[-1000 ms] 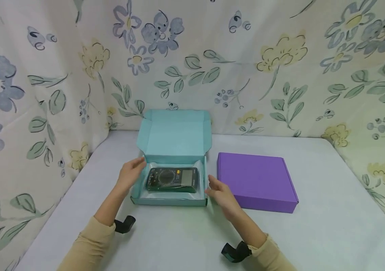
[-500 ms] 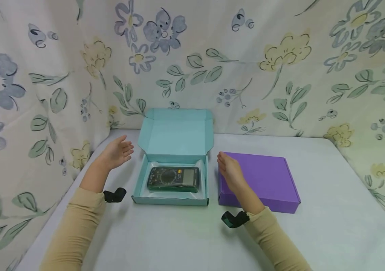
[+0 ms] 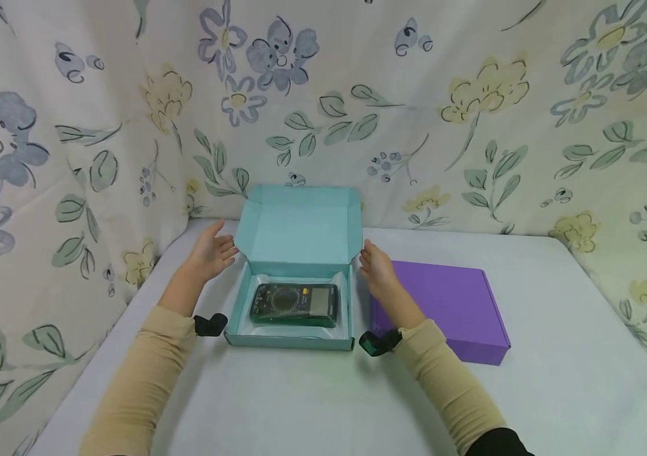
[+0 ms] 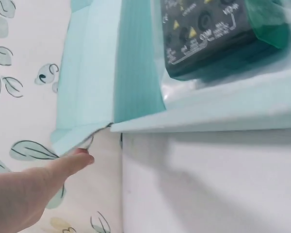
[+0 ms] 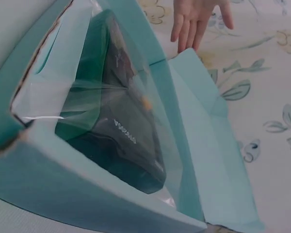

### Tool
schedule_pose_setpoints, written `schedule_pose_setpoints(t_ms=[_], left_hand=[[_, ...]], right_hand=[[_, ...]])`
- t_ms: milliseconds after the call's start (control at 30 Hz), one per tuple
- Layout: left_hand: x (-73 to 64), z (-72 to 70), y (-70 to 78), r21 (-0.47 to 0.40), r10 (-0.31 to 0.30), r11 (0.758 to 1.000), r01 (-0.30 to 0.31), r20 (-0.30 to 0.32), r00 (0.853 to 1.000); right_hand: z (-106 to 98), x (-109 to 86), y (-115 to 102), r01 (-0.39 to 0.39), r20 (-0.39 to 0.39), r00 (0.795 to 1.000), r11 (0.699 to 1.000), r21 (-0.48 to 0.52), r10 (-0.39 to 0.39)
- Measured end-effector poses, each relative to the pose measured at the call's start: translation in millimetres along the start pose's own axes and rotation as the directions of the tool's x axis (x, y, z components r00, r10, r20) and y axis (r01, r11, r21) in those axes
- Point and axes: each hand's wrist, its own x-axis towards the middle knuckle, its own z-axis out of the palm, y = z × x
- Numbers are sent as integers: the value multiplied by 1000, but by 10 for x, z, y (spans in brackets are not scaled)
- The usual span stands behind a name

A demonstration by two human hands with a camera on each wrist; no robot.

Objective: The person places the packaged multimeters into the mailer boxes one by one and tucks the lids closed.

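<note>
A teal cardboard box (image 3: 289,342) lies with its lid (image 3: 301,228) raised at the back. Inside it is a dark multimeter (image 3: 294,304) with a green edge, wrapped in clear plastic (image 5: 39,104). My left hand (image 3: 209,253) is at the lid's left side, fingers extended; the left wrist view shows its thumb (image 4: 70,164) right by the lid's side flap (image 4: 85,138). On the other side, my right hand (image 3: 379,269) has its fingertips at the lid's right flap. Only a sliver of that hand enters the right wrist view, while my left hand shows at its top.
A closed purple box (image 3: 443,304) lies to the right, partly behind my right forearm. Both boxes are on a white-covered table (image 3: 301,405). A flower-printed curtain (image 3: 403,126) hangs right behind the raised lid.
My hands first left the sides of the teal box and spread apart. Since then both have come inward to the lid's two sides. The boxes and multimeter stay in place.
</note>
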Motion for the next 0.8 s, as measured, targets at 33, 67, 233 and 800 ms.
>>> schedule_pose_setpoints(t_ms=[33, 67, 233, 800], left_hand=[[2, -5, -16, 0, 3, 1000, -3, -1, 1000], [3, -11, -31, 5, 6, 1000, -6, 3, 1000], [15, -39, -75, 22, 29, 999, -30, 36, 999], [-62, -14, -89, 144, 68, 987, -77, 63, 996]], right_hand=[[2, 13, 16, 0, -2, 1000, 1000, 1, 0], [3, 23, 32, 0, -5, 1000, 1000, 0, 0], [5, 44, 81, 26, 20, 999, 999, -45, -25], [27, -35, 53, 53, 27, 998, 991, -124, -50]])
